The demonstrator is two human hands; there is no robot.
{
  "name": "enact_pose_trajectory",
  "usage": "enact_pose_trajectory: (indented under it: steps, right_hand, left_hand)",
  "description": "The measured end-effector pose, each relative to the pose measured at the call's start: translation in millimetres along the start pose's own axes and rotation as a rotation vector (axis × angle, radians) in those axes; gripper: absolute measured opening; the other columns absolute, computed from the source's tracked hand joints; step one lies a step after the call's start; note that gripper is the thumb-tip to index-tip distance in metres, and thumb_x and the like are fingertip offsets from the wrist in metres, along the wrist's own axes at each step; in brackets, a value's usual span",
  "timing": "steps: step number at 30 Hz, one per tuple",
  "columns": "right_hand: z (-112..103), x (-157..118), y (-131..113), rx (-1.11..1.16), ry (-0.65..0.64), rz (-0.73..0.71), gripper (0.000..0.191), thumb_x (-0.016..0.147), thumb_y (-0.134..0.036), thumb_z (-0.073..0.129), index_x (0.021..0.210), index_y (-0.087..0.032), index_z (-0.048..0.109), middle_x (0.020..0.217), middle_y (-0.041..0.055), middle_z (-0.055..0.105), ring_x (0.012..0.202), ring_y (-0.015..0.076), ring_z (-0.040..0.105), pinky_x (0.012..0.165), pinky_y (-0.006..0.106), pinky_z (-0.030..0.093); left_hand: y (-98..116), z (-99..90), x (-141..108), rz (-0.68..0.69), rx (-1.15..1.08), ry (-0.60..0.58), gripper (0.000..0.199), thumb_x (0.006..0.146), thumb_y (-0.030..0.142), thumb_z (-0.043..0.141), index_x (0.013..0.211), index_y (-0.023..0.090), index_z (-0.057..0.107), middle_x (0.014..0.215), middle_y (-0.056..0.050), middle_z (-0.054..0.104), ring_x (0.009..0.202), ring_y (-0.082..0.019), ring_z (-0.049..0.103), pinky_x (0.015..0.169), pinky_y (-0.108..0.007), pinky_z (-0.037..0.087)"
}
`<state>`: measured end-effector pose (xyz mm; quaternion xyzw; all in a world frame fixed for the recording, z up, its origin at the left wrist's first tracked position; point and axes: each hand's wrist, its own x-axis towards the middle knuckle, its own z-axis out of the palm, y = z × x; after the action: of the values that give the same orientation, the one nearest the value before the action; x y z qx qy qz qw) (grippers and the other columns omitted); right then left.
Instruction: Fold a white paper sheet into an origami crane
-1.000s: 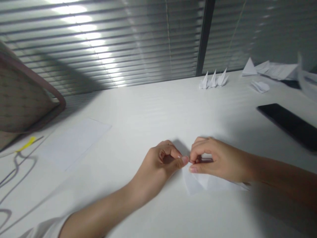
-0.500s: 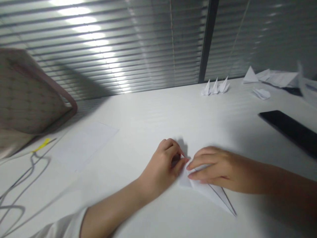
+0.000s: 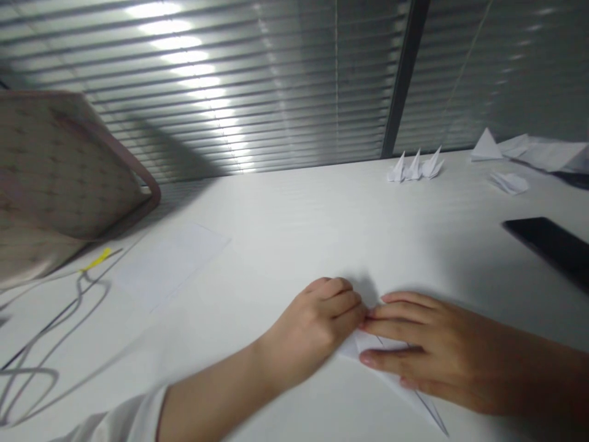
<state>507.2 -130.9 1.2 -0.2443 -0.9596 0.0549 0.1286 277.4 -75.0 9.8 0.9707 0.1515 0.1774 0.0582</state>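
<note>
A white sheet of paper (image 3: 373, 341), folded to a long narrow point, lies on the table under both hands. My left hand (image 3: 315, 325) is closed, its curled fingers at the paper's upper left corner; the fingertips are hidden. Over the paper my right hand (image 3: 444, 350) lies flat with fingers stretched and apart, pressing on it. The fingertips of the two hands meet at the upper edge. The paper's pointed tail shows below the right hand, toward the bottom of the view.
Three small folded paper figures (image 3: 415, 168) stand near the blinds (image 3: 294, 92). Farther right are folded papers (image 3: 545, 151), a small folded piece (image 3: 508, 183) and a black phone (image 3: 552, 245). At left are a flat sheet (image 3: 172, 264), cables (image 3: 80, 301) and a bag (image 3: 69, 172).
My left fingers have curled further from a pinch and turned over the paper's corner. My right hand has spread its fingers on the paper. The view has shifted slightly to the left.
</note>
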Motion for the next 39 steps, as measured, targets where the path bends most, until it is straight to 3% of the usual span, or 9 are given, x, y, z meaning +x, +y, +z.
enact_pose_trajectory:
  steps: [3, 8, 14, 19, 25, 31, 39]
  right_hand:
    - [-0.6, -0.7, -1.8, -0.022, -0.013, -0.003, 0.042, 0.09, -0.023, 0.053, 0.132, -0.03, 0.051, 0.128, 0.0041, 0.06, 0.118, 0.0244, 0.052, 0.104, 0.043, 0.037]
    - [-1.6, -0.1, -7.7, -0.015, 0.02, 0.043, 0.039, 0.092, -0.027, 0.052, 0.131, -0.028, 0.052, 0.128, 0.0032, 0.061, 0.12, 0.0221, 0.053, 0.104, 0.04, 0.039]
    - [-0.4, -0.4, -12.9, -0.036, 0.121, 0.018, 0.034, 0.093, -0.025, 0.05, 0.125, -0.02, 0.059, 0.123, 0.0027, 0.064, 0.116, 0.0186, 0.057, 0.104, 0.032, 0.043]
    - [-13.1, -1.7, -13.5, -0.064, 0.055, -0.099, 0.033, 0.092, -0.022, 0.051, 0.122, -0.012, 0.061, 0.122, 0.0044, 0.064, 0.113, 0.0172, 0.061, 0.102, 0.025, 0.045]
    - [-22.4, -7.5, -11.9, 0.025, 0.005, -0.118, 0.034, 0.091, -0.021, 0.052, 0.123, -0.014, 0.059, 0.122, 0.0015, 0.063, 0.116, 0.0155, 0.058, 0.105, 0.023, 0.043]
    - [-27.5, -15.4, -11.7, 0.098, -0.066, -0.192, 0.032, 0.091, -0.018, 0.051, 0.121, -0.014, 0.061, 0.127, 0.0, 0.058, 0.118, 0.015, 0.056, 0.111, 0.023, 0.033]
    - [-21.7, -26.3, -15.2, 0.258, 0.044, -0.167, 0.032, 0.097, -0.015, 0.036, 0.108, -0.01, 0.065, 0.117, 0.0026, 0.067, 0.113, 0.0131, 0.06, 0.109, 0.023, 0.035]
  left_hand:
    - [4.3, -3.7, 0.9, 0.037, 0.047, -0.003, 0.026, 0.097, 0.014, 0.037, 0.099, 0.008, 0.062, 0.099, -0.014, 0.069, 0.095, -0.023, 0.063, 0.085, -0.036, 0.051]
    - [15.9, -5.6, -1.8, -0.054, 0.098, -0.063, 0.026, 0.094, 0.016, 0.044, 0.114, 0.007, 0.059, 0.107, -0.014, 0.07, 0.103, -0.024, 0.064, 0.089, -0.036, 0.053]
    - [24.0, -2.4, -9.5, -0.114, 0.14, -0.104, 0.037, 0.093, 0.017, 0.044, 0.129, 0.007, 0.052, 0.131, -0.011, 0.057, 0.122, -0.023, 0.053, 0.103, -0.034, 0.046]
    - [29.5, -6.2, -13.9, -0.133, 0.125, -0.233, 0.045, 0.096, 0.024, 0.041, 0.136, 0.005, 0.044, 0.142, -0.015, 0.043, 0.133, -0.024, 0.038, 0.112, -0.036, 0.033]
    - [32.1, -20.3, -14.9, -0.162, 0.02, -0.375, 0.06, 0.09, 0.031, 0.049, 0.146, 0.022, 0.029, 0.152, -0.016, 0.024, 0.139, -0.032, 0.021, 0.111, -0.052, 0.028]
    - [32.2, -26.3, -16.6, -0.133, -0.006, -0.435, 0.078, 0.08, 0.034, 0.062, 0.147, 0.033, 0.022, 0.153, -0.02, 0.016, 0.139, -0.038, 0.019, 0.105, -0.067, 0.021]
    - [32.3, -27.9, -17.5, -0.099, 0.008, -0.489, 0.081, 0.076, 0.03, 0.066, 0.144, 0.042, 0.023, 0.156, -0.017, 0.003, 0.14, -0.041, 0.015, 0.1, -0.074, 0.016]
